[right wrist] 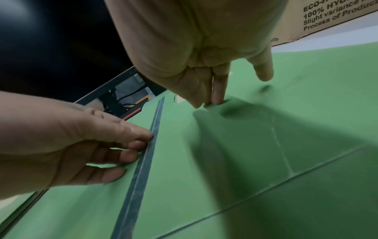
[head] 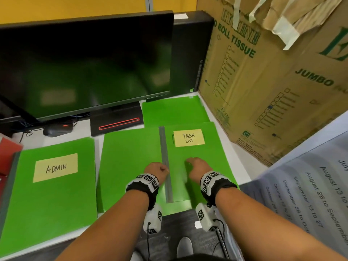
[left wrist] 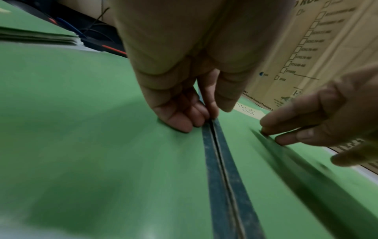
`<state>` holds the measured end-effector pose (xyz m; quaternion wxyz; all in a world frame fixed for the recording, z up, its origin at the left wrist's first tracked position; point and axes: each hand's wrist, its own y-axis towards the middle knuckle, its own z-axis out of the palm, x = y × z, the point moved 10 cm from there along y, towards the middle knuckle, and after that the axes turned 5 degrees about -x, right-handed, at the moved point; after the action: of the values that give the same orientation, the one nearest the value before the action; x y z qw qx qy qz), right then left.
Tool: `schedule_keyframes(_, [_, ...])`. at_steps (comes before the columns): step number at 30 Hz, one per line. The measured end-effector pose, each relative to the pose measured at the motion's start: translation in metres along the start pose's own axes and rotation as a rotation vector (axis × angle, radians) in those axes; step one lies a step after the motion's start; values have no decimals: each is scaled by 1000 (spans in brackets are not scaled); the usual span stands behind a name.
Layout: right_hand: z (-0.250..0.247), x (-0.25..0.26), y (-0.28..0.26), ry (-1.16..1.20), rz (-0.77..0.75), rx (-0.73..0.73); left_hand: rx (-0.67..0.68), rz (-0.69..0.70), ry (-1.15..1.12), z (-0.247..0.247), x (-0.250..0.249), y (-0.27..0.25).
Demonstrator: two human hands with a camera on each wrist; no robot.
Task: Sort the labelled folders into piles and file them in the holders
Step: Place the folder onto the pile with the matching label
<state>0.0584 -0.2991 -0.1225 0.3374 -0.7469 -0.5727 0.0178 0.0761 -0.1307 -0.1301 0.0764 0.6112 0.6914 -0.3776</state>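
Green folders lie on the white desk in the head view. The ADMIN folder (head: 54, 200) is at the left, an unlabelled one (head: 130, 166) sits in the middle, and another (head: 173, 112) lies behind. The TASK LIST folder (head: 203, 161) lies at the right, overlapping the middle one, with a grey spine (head: 166, 185) (left wrist: 223, 177) (right wrist: 141, 169). My left hand (head: 157, 170) (left wrist: 206, 119) pinches that spine with curled fingers. My right hand (head: 197, 166) (right wrist: 210, 101) pinches the folder's front cover, which bulges up under the fingertips. No holder is in view.
A dark monitor (head: 84, 63) and its base (head: 116, 121) stand behind the folders, with a mouse (head: 56, 129) to the left. A large cardboard box (head: 273, 81) walls the right side. A printed sheet (head: 310, 185) hangs at the right, and a red object (head: 7, 153) is at the left edge.
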Motion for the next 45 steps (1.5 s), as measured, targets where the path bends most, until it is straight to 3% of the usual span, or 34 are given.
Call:
schedule_keyframes(6, [-5, -9, -1, -88, -6, -8, -57, -95, 78, 0, -1, 6])
schedule_keyframes(11, [0, -11, 0, 73, -26, 23, -25, -107, 86, 4, -5, 7])
schedule_keyframes(21, [-16, -14, 3, 200, -57, -64, -24, -137, -229, 1, -18, 7])
schedule_keyframes(26, [-42, -9, 5, 231, -34, -268, -164, -75, -346, -48, -44, -5])
schedule_keyframes(31, [-55, 9, 6, 274, -5, -320, -248, 23, -320, -99, -61, -22])
schedule_keyframes(42, [-26, 82, -10, 326, -93, -143, -400, 156, -228, -190, -55, -77])
schedule_keyframes(45, [-15, 91, -15, 344, -43, -104, -438, 183, -208, -209, -47, -90])
